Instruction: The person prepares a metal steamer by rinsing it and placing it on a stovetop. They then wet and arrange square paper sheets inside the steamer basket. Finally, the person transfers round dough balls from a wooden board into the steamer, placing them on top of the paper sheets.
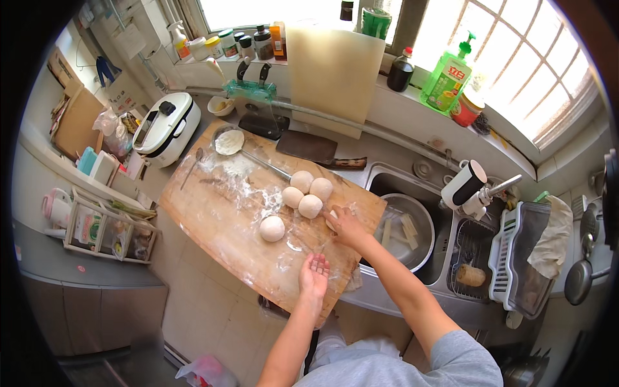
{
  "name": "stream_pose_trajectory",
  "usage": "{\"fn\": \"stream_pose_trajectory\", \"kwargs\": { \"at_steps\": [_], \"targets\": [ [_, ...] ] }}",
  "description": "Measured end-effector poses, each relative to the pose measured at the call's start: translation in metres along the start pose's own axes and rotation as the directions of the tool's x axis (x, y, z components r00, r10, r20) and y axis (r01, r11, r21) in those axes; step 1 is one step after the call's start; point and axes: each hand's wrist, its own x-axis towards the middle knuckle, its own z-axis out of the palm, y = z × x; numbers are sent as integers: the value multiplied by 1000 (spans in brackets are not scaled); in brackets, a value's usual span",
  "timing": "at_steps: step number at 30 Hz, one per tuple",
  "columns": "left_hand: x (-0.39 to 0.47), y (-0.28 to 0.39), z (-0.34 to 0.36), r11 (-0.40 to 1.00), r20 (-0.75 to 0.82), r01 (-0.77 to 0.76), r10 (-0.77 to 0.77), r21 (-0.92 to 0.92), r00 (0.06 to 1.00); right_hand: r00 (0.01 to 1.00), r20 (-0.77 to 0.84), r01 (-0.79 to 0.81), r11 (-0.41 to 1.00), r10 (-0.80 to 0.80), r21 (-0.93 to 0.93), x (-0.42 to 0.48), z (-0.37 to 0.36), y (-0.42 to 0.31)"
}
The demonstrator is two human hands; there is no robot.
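On a floured wooden board [222, 213], my right hand [346, 227] has its fingers around a dough ball [331, 220], which they mostly cover. Just left of it sits a tight cluster of several round dough balls [309, 206]. Another dough ball [272, 228] lies apart, closer to the board's middle. My left hand [314, 276] is palm up over the near edge of the board, fingers slightly curled and nothing in it. A long-handled metal ladle [266, 164] rests with its flour-filled bowl at the far left and its handle reaching the cluster.
Behind the board lies a cleaver [307, 147]. To the right, a sink [441, 232] holds a metal basin [425, 220] with pale strips in water. A white electric cooker [167, 128] stands at the left. A cutting board [333, 77] leans by the window.
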Motion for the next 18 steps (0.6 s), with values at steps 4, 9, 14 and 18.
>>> {"fn": "stream_pose_trajectory", "kwargs": {
  "at_steps": [4,9,14,18],
  "targets": [
    [-3,-2,14,998,18,-40,39,52,999,996,-59,-46,966,63,254,-5,9,22],
    [-29,-38,58,920,171,-90,25,383,985,873,428,-409,-127,234,904,-72,-60,26],
    [-81,-140,97,803,485,46,-404,595,776,810,201,-507,486,550,712,-205,-140,26],
    [-142,-241,101,639,448,252,-719,726,531,802,-220,-416,784,555,461,-341,-170,47]
  ]
}}
